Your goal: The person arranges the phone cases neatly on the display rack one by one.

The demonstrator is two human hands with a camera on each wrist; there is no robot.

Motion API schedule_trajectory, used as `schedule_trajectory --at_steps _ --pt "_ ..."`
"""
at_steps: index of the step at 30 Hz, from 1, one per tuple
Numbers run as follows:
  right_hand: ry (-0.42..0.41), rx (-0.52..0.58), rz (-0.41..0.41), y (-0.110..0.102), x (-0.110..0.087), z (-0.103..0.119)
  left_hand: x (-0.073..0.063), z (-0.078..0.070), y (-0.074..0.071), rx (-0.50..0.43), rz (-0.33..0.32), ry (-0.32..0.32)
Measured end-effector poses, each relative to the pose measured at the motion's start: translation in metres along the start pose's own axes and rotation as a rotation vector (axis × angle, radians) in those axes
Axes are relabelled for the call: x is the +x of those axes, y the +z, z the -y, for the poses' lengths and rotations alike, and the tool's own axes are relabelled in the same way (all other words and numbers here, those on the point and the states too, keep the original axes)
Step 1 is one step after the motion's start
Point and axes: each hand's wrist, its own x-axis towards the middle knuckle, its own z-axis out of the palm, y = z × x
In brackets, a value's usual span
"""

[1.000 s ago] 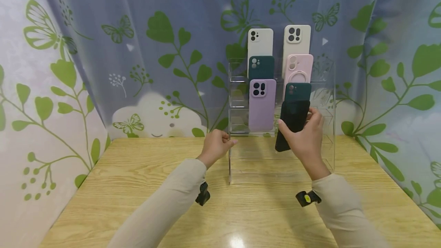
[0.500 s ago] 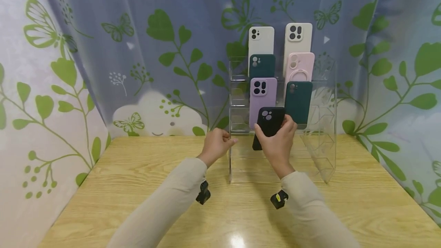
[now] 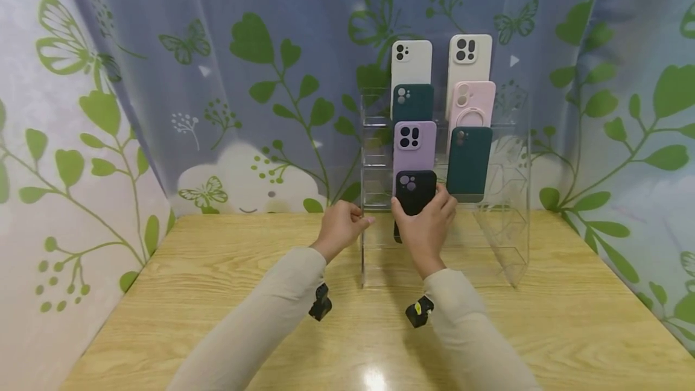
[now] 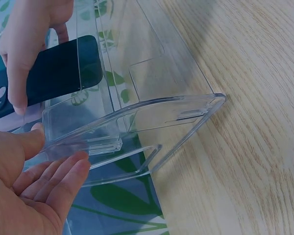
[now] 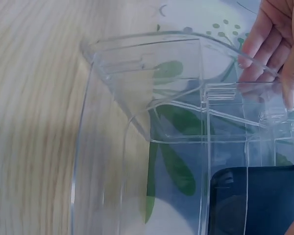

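Note:
A black phone case is gripped by its sides between the thumb and fingers of my right hand. It overlaps the lower part of a lilac phone case on the left column of a clear tiered display stand. In the left wrist view, the lower end of the black case lies close to a clear ledge. My left hand pinches the stand's left side edge, thumb on one face and fingers on the other. Right of the black case, a dark green phone case leans on the stand.
Higher on the stand are a white case, another dark green case, a cream case and a pink case. The stand rests on a wooden table before a leaf-patterned curtain.
My right hand has carried the black case leftwards, from in front of the right column's green case to in front of the lilac case, then slightly lower. My left hand has stayed on the stand.

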Motion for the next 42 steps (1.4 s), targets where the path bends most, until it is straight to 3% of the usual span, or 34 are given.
schedule_trajectory --at_steps 16,27,36,42 --pt "0.013 -0.046 -0.018 0.007 -0.004 0.001 -0.002 0.001 0.000 0.003 0.010 -0.014" --pt "-0.004 -0.032 0.020 0.009 -0.012 -0.003 -0.002 0.005 -0.004 0.008 0.006 -0.011" --pt "-0.022 -0.015 0.139 0.000 -0.018 -0.013 -0.005 0.015 -0.001 -0.063 -0.012 -0.010" --pt "-0.083 -0.036 0.266 -0.022 -0.017 -0.030 -0.006 0.031 -0.004 -0.094 0.052 0.050"
